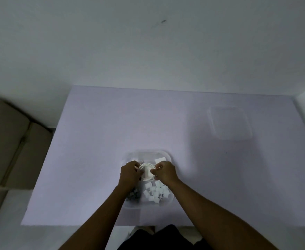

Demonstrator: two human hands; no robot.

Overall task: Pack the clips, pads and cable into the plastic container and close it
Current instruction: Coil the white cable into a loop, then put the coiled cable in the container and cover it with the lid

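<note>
My left hand [130, 173] and right hand [165, 173] both pinch the coiled white cable [146, 171] between them, over the open clear container [148, 155]. Its lid [229, 123] lies at two o'clock on the lilac table [103, 132]. A cardboard box [9, 150] sits at nine.

A single wide-angle view looks from the person's head, forward and steeply down onto the lilac worktop [112, 123]. The worktop fills the middle and lower frame, its far edge crossing just above centre, and a pale wall [148, 42] takes the upper part. Both forearms enter from the bottom edge. The left hand [130, 173] and right hand [166, 173] sit near, just below centre.
</note>
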